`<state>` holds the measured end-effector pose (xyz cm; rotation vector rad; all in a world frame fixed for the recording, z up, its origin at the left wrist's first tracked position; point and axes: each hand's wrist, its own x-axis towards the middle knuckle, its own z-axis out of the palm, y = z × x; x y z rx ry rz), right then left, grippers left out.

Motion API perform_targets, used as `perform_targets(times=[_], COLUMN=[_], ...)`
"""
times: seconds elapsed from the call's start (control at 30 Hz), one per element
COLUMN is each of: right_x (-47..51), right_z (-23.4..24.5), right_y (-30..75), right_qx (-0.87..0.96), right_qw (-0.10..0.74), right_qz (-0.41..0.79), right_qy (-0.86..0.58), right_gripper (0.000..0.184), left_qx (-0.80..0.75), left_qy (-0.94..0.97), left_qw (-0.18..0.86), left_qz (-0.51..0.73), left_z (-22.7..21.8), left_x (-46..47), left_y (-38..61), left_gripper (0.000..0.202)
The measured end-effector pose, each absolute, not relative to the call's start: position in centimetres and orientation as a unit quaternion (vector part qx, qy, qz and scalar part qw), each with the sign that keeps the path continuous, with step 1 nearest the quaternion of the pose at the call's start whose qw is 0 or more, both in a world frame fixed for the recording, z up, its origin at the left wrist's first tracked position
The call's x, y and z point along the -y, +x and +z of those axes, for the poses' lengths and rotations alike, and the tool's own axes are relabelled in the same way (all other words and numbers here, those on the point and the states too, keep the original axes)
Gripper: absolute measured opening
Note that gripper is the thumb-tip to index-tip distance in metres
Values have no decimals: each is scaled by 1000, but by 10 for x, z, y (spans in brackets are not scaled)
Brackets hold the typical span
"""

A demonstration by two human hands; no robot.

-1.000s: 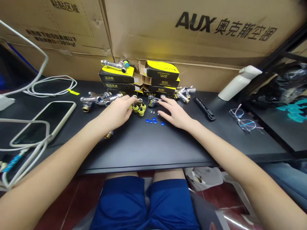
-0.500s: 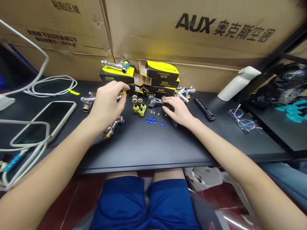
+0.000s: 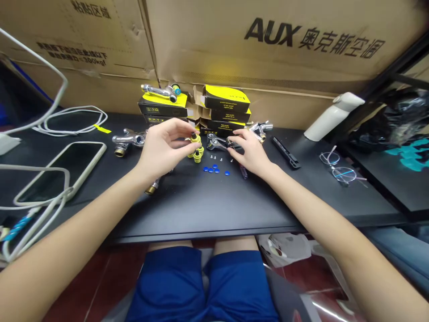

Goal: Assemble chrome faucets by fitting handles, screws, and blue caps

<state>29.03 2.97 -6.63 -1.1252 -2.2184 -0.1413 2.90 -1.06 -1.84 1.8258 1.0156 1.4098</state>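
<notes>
My left hand (image 3: 164,145) pinches a yellow valve cartridge (image 3: 195,139) with a black top, beside more yellow cartridges (image 3: 197,156) standing on the table. My right hand (image 3: 250,150) has thumb and fingertips closed around a small metal part, mostly hidden, by a chrome handle (image 3: 214,142). Below lie small screws (image 3: 215,157) and several blue caps (image 3: 215,170). A screwdriver (image 3: 243,171) rests under the right palm. One chrome faucet body (image 3: 153,187) lies partly behind my left wrist, another (image 3: 129,141) farther left.
Black-yellow boxes (image 3: 227,103) are stacked at the back, with a chrome faucet (image 3: 161,91) on the left stack. More chrome fittings (image 3: 259,129), a black tool (image 3: 285,153), glasses (image 3: 338,167) and a white bottle (image 3: 333,117) are right. A phone (image 3: 60,172) and cables (image 3: 73,120) are left.
My left hand has moved right with the yellow valve cartridge, to the group of cartridges. The right hand has shifted slightly off the chrome handle, its fingertips now curled on a small part.
</notes>
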Motion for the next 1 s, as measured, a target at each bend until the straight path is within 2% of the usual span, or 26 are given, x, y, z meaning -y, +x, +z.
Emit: perform_targets(times=[0.13,0.33,0.63,0.73,0.83,0.9,1.0], right_x=[-32,-33,-32,-32,-29,-23,-9], right_z=[-72,-72,-71,-71,-66,-59,-47], right_y=[290,293,295,295,293,288,278], right_qx=[855,836,814,807,797,776,716], right_qw=[300,340,343,352,394,453,560], right_qz=[-18,4,29,36,35,45,136], right_qy=[-422,-431,-468,-472,-458,-436,-394], right_gripper=[22,13,20,18,14,13,17], left_qx=[-392,-401,-401,-394,-396,-395,-389], left_qy=[675,668,664,677,683,682,681], left_qw=[343,350,393,405,414,428,448], left_qz=[522,519,493,471,453,443,429], left_z=[-18,-15,-15,-16,-15,-15,-16], left_x=[13,15,19,18,18,19,19], left_y=[32,32,34,35,35,36,37], left_gripper=[35,36,40,40,40,40,41])
